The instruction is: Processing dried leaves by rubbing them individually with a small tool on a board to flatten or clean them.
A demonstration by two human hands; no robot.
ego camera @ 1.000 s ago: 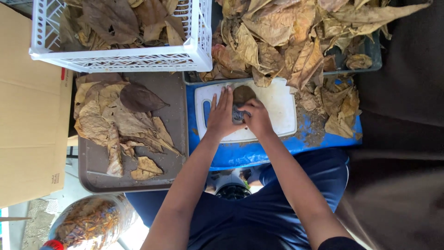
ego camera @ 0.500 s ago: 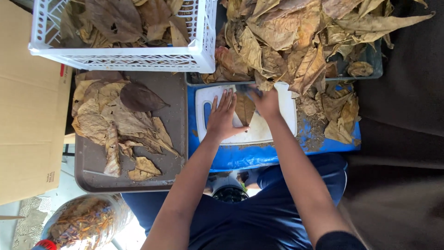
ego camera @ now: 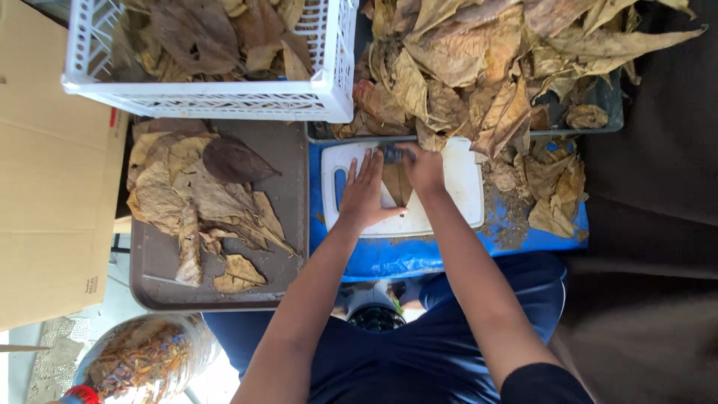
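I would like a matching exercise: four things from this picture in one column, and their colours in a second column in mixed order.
Things:
1. crate
2. cutting board
3. tray
4. cardboard box

Descriptions:
A. flat, white, on a blue sheet
B. tan
C. grey-brown, holds flattened leaves
D. white lattice walls

Pairs: 1-D, 2-A, 3-C, 4-B

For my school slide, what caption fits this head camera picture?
Left hand flat on a dry leaf on a white cutting board, right hand holding a small dark tool.
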